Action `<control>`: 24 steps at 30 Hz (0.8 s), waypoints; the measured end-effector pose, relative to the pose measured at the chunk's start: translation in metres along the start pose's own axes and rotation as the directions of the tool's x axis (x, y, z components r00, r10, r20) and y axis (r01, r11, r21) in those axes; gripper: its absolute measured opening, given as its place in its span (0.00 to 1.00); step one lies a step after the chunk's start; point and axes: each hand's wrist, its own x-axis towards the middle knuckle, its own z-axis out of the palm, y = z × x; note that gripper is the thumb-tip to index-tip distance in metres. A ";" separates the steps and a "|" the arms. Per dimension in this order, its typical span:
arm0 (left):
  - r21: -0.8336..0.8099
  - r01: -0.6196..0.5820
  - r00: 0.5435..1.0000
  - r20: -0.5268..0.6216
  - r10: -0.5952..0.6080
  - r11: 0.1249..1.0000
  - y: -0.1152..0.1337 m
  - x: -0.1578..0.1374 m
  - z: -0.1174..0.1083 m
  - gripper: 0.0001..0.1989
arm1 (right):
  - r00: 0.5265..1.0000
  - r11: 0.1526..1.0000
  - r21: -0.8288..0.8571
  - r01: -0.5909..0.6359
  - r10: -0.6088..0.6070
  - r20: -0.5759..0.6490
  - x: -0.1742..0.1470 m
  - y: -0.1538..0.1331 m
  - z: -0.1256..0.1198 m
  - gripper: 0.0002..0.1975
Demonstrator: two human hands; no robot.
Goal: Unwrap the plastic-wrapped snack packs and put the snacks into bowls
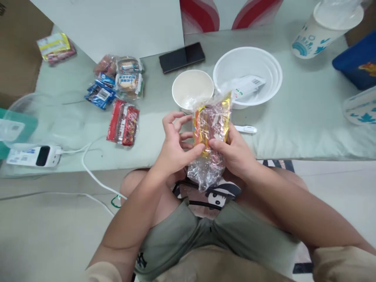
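Note:
Over the table's front edge, both hands hold a crinkled clear plastic bag (212, 121) with shiny yellow, red and brownish snack packaging inside. My right hand (239, 152) grips its right side, thumb across the front. My left hand (178, 143) is at the left side: the thumb presses the front, the lower fingers curl at the edge, and the upper fingers stand apart. Clear film hangs loose below the hands. Just behind the bag is a cream paper bowl (192, 84), its front rim partly covered. A white plastic basin (276, 74) beside it contains a white packet (246, 87).
A phone (182, 57) lies behind the bowl. To the left are wrapped snacks (127, 80), a red packet (123, 122) and a white power bank (33, 156) with a cable. Paper cups (308, 39) and a blue container (357, 58) stand right. A white handle (246, 129) shows beside my right hand.

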 end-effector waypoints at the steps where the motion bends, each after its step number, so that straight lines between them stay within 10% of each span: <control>1: 0.016 0.034 0.999 -0.016 -0.034 0.999 0.003 0.002 -0.002 0.27 | 1.000 1.000 0.016 0.008 -0.008 -0.028 0.000 0.000 0.000 0.33; 4: 0.114 0.060 0.998 -0.005 -0.060 0.992 0.012 0.009 -0.006 0.10 | 0.996 0.998 0.052 0.037 -0.033 -0.085 0.001 0.000 0.001 0.32; 12: -0.009 -0.104 0.980 -0.172 0.101 0.995 0.017 0.011 -0.004 0.12 | 0.990 0.936 0.330 -0.122 0.140 -0.030 0.001 0.003 0.017 0.30; 20: -0.182 0.118 0.974 -0.169 -0.149 0.976 0.016 0.018 0.002 0.14 | 0.989 0.921 0.375 -0.106 0.137 -0.058 0.003 0.006 0.014 0.29; 24: -0.467 0.367 0.927 0.113 -0.357 0.805 0.015 0.013 0.010 0.24 | 0.984 0.923 0.343 -0.176 0.153 0.095 0.003 0.002 0.010 0.29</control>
